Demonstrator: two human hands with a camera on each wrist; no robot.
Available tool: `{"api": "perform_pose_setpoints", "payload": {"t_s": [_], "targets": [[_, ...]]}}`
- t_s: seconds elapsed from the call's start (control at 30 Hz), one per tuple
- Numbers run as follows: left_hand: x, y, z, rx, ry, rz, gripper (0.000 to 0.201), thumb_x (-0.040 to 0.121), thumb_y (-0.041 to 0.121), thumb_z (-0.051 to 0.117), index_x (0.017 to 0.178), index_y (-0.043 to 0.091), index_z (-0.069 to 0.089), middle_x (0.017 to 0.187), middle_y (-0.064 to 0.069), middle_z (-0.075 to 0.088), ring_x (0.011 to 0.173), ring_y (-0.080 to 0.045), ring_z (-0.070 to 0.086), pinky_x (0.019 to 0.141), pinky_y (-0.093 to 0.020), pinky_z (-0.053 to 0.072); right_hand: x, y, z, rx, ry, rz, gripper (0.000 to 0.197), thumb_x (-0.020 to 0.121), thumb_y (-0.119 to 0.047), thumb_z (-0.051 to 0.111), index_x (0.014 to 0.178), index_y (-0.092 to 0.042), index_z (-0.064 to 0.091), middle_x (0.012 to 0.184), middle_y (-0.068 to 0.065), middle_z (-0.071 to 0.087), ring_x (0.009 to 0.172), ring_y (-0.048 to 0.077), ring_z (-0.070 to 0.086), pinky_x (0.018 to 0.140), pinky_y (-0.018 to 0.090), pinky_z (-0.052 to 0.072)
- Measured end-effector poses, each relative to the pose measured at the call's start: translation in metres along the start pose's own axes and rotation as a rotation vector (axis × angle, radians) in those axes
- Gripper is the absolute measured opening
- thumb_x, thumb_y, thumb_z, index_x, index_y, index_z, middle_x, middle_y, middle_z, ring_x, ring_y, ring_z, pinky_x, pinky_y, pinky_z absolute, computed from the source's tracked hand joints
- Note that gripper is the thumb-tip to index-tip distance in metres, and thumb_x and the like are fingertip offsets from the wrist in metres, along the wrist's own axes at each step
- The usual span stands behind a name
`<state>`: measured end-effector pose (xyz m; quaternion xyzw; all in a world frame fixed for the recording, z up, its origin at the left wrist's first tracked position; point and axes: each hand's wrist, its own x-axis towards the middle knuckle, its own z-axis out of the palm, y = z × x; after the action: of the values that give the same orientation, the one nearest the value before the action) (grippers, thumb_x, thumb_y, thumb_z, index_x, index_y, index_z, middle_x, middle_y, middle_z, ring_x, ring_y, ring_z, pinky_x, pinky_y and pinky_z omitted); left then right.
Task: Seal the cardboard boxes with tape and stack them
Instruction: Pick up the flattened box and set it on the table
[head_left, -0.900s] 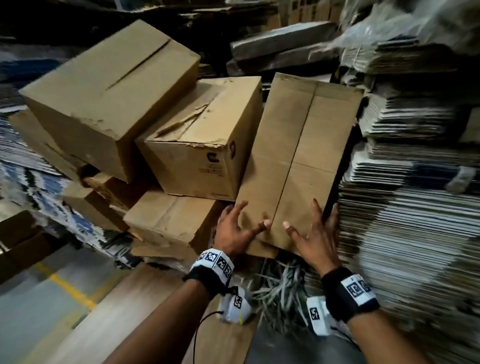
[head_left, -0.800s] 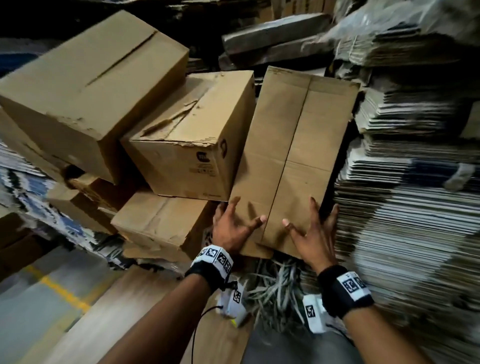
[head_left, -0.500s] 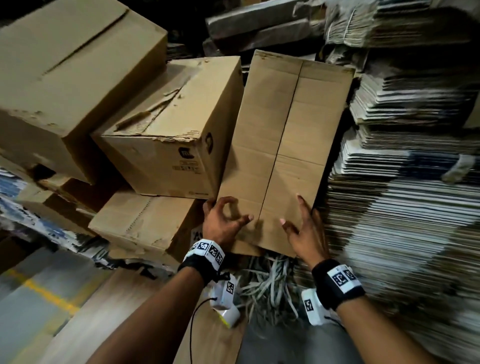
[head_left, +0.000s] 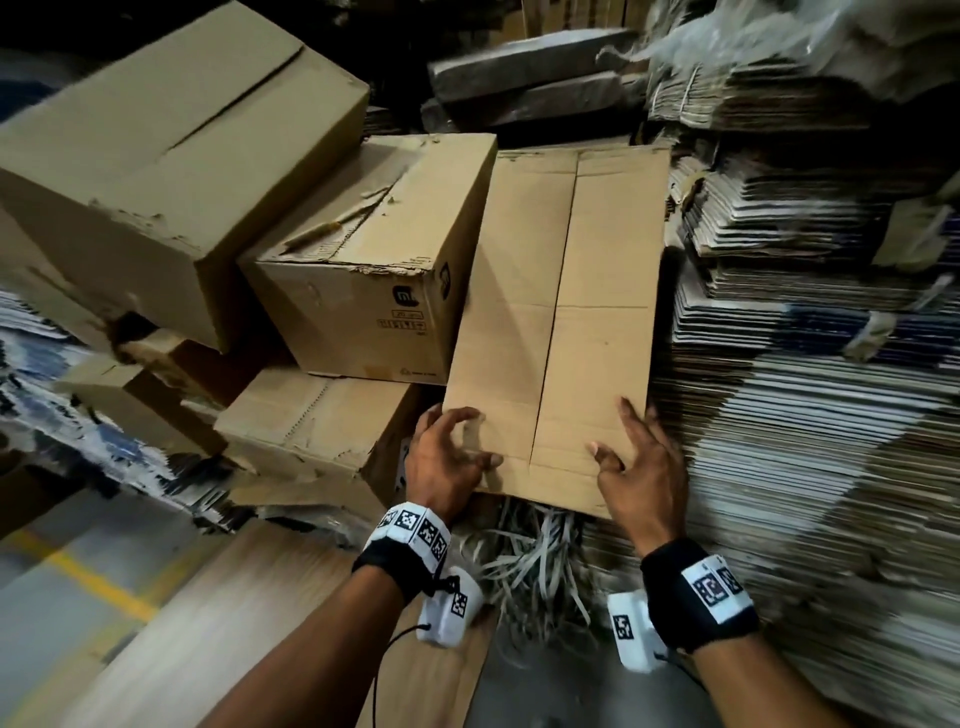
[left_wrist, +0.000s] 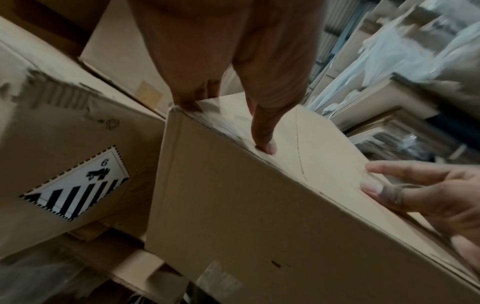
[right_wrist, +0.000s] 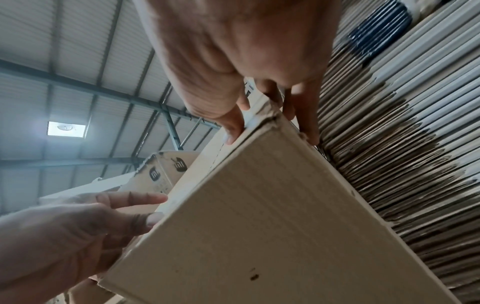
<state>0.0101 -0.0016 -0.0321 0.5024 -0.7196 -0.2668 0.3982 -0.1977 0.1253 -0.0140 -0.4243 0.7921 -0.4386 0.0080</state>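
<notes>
A long brown cardboard box (head_left: 561, 312) with a closed centre seam lies tilted between a pile of boxes and a stack of flat sheets. My left hand (head_left: 457, 452) grips its near left corner, thumb on the top face and fingers curled at the side. At the near right corner my right hand (head_left: 634, 457) holds on, thumb on top and fingers down the right side. In the left wrist view the left thumb (left_wrist: 265, 144) presses the box (left_wrist: 246, 226) top edge. The right wrist view shows the right fingers (right_wrist: 303, 123) straddling the box (right_wrist: 259, 226) corner. No tape is visible.
Piled at the left are a large box (head_left: 171, 156), a box with a printed logo (head_left: 363, 270) and a crushed one below (head_left: 311, 431). Tall stacks of flattened cardboard (head_left: 805, 415) close off the right. Loose strapping strips (head_left: 530, 561) lie under the box. The floor with a yellow line (head_left: 78, 571) is lower left.
The long box has swung from leaning right to nearly straight. My left fingers went from spread flat to curled on the box. Both hands stay at its near end.
</notes>
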Motion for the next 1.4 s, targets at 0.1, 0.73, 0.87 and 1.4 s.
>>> {"api": "perform_pose_setpoints", "payload": {"t_s": [0.1, 0.73, 0.87, 1.4], "targets": [[-0.028, 0.018, -0.024, -0.005, 0.03, 0.06, 0.056, 0.062, 0.04, 0.098, 0.108, 0.049, 0.066, 0.143, 0.012, 0.05, 0.126, -0.013, 0.054, 0.101, -0.03, 0.049, -0.025, -0.006, -0.021, 0.04, 0.034, 0.012, 0.076, 0.091, -0.037, 0.077, 0.157, -0.036, 0.039, 0.166, 0.006, 0.031, 0.149, 0.033, 0.036, 0.119, 0.048, 0.034], [-0.238, 0.041, -0.17, -0.28, 0.153, 0.347, 0.052, 0.067, 0.024, 0.099, 0.112, 0.018, 0.074, 0.129, 0.011, 0.065, 0.116, -0.026, 0.065, 0.094, -0.052, 0.057, -0.236, -0.05, -0.13, 0.143, 0.112, -0.194, 0.069, 0.085, -0.049, 0.08, 0.145, -0.024, 0.057, 0.155, 0.013, 0.046, 0.14, 0.028, 0.05, 0.115, 0.043, 0.042], [-0.277, 0.031, -0.204, -0.35, 0.144, 0.319, 0.053, 0.069, 0.016, 0.098, 0.114, 0.009, 0.071, 0.133, -0.011, 0.065, 0.117, -0.029, 0.067, 0.091, -0.053, 0.06, -0.282, -0.066, -0.141, 0.162, 0.169, -0.301, 0.063, 0.086, -0.047, 0.079, 0.138, -0.014, 0.064, 0.153, 0.012, 0.049, 0.131, 0.001, 0.04, 0.108, 0.032, 0.036], [-0.364, 0.007, -0.362, -0.046, 0.662, 0.263, 0.061, 0.066, 0.018, 0.1, 0.118, 0.006, 0.072, 0.151, -0.011, 0.056, 0.142, -0.021, 0.052, 0.115, -0.045, 0.046, -0.321, -0.196, -0.096, 0.535, 0.111, -0.726, 0.057, 0.088, -0.038, 0.084, 0.134, -0.008, 0.067, 0.142, 0.015, 0.061, 0.137, 0.02, 0.055, 0.109, 0.049, 0.048]]}}
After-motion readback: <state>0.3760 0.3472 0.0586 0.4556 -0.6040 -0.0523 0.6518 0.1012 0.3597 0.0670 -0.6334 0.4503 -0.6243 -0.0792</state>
